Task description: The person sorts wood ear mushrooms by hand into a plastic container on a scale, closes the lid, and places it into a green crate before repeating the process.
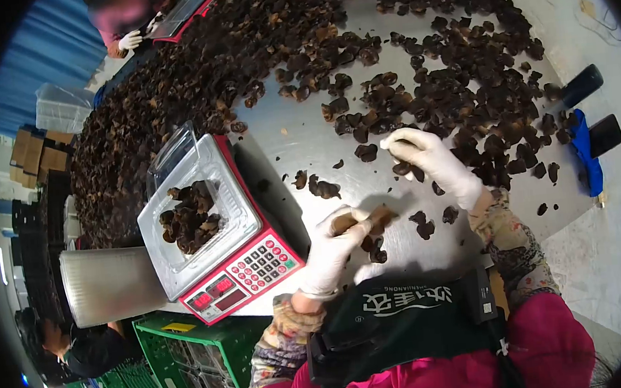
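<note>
My left hand point(333, 253), in a white glove, is closed on brown wood ear mushroom point(381, 219) pieces that stick out past the fingertips. Just below them lies a darker piece point(377, 253). Farther out over the metal table point(298, 139), my right hand point(429, 160), also gloved, has its fingers curled together. Dark mushroom pieces point(406, 171) show beneath its palm; whether it grips any is hidden. Left of my hands stands a red and white digital scale point(250, 262). On it, a clear plastic tray point(236, 226) holds a small heap of wood ears point(188, 218).
A large pile of wood ears point(191, 93) covers the far and left table. Stacked clear trays point(108, 285) stand beside the scale, above a green crate point(189, 326). Black objects point(583, 89) and a blue cloth point(586, 159) lie right. Another person's gloved hand point(130, 40) appears far left.
</note>
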The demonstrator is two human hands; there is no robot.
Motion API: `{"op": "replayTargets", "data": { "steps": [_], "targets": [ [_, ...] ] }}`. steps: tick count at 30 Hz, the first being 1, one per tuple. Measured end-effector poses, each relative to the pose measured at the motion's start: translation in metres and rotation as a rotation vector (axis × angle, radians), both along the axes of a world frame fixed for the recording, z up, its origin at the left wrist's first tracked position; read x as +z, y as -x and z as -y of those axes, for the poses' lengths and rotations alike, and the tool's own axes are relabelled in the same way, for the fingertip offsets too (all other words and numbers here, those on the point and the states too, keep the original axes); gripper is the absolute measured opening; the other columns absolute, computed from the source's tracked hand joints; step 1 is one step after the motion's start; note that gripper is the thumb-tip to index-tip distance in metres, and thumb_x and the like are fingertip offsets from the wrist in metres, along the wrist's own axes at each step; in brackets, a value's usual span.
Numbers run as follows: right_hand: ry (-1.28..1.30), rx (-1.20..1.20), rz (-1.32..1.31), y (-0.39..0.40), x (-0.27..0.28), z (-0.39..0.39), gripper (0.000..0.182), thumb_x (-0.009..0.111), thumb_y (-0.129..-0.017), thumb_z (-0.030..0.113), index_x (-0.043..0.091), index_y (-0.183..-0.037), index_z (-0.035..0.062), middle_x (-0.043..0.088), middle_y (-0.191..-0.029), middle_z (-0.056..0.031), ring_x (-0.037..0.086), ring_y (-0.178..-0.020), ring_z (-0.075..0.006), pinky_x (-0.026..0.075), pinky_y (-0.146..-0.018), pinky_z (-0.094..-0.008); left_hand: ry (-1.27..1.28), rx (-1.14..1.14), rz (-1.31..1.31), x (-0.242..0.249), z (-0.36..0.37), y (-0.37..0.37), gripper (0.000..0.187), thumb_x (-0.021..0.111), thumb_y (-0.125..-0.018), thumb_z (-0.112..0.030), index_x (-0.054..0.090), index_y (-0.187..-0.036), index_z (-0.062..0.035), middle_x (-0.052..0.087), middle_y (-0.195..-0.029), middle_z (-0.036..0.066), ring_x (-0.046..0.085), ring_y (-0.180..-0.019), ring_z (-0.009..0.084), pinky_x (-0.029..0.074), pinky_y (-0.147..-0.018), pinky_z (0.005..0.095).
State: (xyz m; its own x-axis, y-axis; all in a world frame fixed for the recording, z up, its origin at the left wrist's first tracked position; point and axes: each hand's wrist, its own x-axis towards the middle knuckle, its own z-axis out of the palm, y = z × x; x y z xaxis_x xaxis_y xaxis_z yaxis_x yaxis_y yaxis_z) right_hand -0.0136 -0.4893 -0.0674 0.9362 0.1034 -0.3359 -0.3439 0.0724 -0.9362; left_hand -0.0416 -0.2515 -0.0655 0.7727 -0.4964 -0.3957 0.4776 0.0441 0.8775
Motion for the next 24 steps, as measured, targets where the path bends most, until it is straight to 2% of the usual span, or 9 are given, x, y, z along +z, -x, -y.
{"op": "replayTargets", "data": {
  "steps": [2, 4, 10, 12, 14, 16, 17, 20, 24],
  "targets": [
    [0.556, -0.062, 0.644, -0.019, -0.058, -0.017, 0.030, 0.069, -0.084, 0.026, 0.063, -0.110, 0.0128, 0.063, -0.086, -0.0041, 0.063, -0.079, -0.0182, 0.049, -0.068, -0.0311, -0.150, 0.004, -0.115, 0.006, -0.005, 0.015, 0.005, 0.064, -0.085, -0.007, 0.063, -0.086, -0.0022, 0.055, -0.069, -0.004, 0.046, -0.060, 0.0028, 0.037, -0.055, 0.0174],
    [1.095, 0.138, 0.484, -0.028, -0.055, -0.026, 0.030, 0.071, -0.080, 0.024, 0.064, -0.107, 0.0117, 0.061, -0.094, -0.0093, 0.063, -0.084, -0.0251, 0.049, -0.073, -0.0353, -0.132, -0.057, -0.010, -0.012, -0.017, 0.026, 0.007, 0.063, -0.086, -0.009, 0.063, -0.088, -0.0019, 0.059, -0.074, -0.001, 0.046, -0.059, 0.0026, 0.039, -0.055, 0.0178],
    [0.681, 0.095, 0.583, -0.032, -0.054, -0.027, 0.015, 0.068, -0.079, 0.012, 0.062, -0.090, 0.0044, 0.060, -0.105, -0.0097, 0.059, -0.101, -0.0284, 0.046, -0.087, -0.0340, -0.059, -0.151, -0.229, -0.015, -0.045, 0.024, 0.011, 0.065, -0.086, -0.012, 0.061, -0.089, -0.0016, 0.061, -0.081, 0.001, 0.056, -0.074, 0.0080, 0.045, -0.069, 0.0223],
    [0.738, 0.199, 0.599, -0.032, -0.058, -0.032, 0.017, 0.068, -0.079, 0.012, 0.061, -0.093, 0.0041, 0.062, -0.103, -0.0099, 0.061, -0.096, -0.0298, 0.048, -0.084, -0.0336, -0.010, -0.139, 0.114, -0.025, -0.045, 0.023, 0.012, 0.065, -0.086, -0.011, 0.060, -0.089, -0.0005, 0.061, -0.092, 0.006, 0.058, -0.073, 0.0104, 0.045, -0.066, 0.0223],
    [0.729, 0.226, 0.458, -0.027, -0.052, -0.040, 0.016, 0.065, -0.081, 0.012, 0.060, -0.094, 0.0037, 0.065, -0.098, -0.0083, 0.064, -0.087, -0.0255, 0.049, -0.080, -0.0319, 0.090, -0.087, 0.119, -0.013, -0.043, 0.025, 0.002, 0.059, -0.086, -0.002, 0.059, -0.087, -0.0029, 0.056, -0.095, 0.003, 0.046, -0.062, 0.0045, 0.040, -0.059, 0.0183],
    [0.283, 0.263, 0.031, -0.021, -0.029, -0.051, 0.014, 0.062, -0.083, 0.011, 0.061, -0.096, 0.0040, 0.067, -0.097, -0.0062, 0.065, -0.084, -0.0191, 0.050, -0.077, -0.0305, 0.222, -0.028, -0.227, -0.003, -0.053, 0.025, 0.005, 0.057, -0.085, -0.002, 0.056, -0.090, -0.0034, 0.056, -0.086, 0.004, 0.047, -0.059, 0.0060, 0.040, -0.055, 0.0199],
    [0.385, 0.272, 0.229, -0.019, -0.036, -0.056, 0.020, 0.060, -0.085, 0.010, 0.061, -0.104, 0.0053, 0.068, -0.095, -0.0039, 0.064, -0.086, -0.0157, 0.050, -0.077, -0.0310, 0.263, -0.007, -0.266, -0.012, -0.062, 0.031, 0.009, 0.056, -0.085, -0.003, 0.054, -0.093, -0.0036, 0.054, -0.078, 0.004, 0.045, -0.055, 0.0063, 0.039, -0.051, 0.0210],
    [0.764, 0.307, 0.413, -0.015, -0.042, -0.077, 0.041, 0.064, -0.084, 0.031, 0.058, -0.121, 0.0132, 0.068, -0.103, -0.0120, 0.067, -0.087, -0.0312, 0.052, -0.080, -0.0377, 0.313, 0.068, -0.252, -0.019, -0.069, 0.041, 0.012, 0.059, -0.086, -0.010, 0.053, -0.091, -0.0007, 0.055, -0.072, 0.008, 0.038, -0.049, 0.0063, 0.033, -0.045, 0.0221],
    [1.032, 0.340, 0.344, -0.025, -0.062, -0.098, 0.034, 0.064, -0.083, 0.036, 0.063, -0.109, 0.0143, 0.068, -0.088, -0.0139, 0.065, -0.077, -0.0340, 0.051, -0.071, -0.0412, 0.263, 0.121, -0.265, -0.022, -0.071, 0.049, 0.019, 0.056, -0.084, -0.017, 0.053, -0.090, -0.0002, 0.054, -0.069, 0.013, 0.038, -0.047, 0.0080, 0.031, -0.045, 0.0223]
  ]
}}
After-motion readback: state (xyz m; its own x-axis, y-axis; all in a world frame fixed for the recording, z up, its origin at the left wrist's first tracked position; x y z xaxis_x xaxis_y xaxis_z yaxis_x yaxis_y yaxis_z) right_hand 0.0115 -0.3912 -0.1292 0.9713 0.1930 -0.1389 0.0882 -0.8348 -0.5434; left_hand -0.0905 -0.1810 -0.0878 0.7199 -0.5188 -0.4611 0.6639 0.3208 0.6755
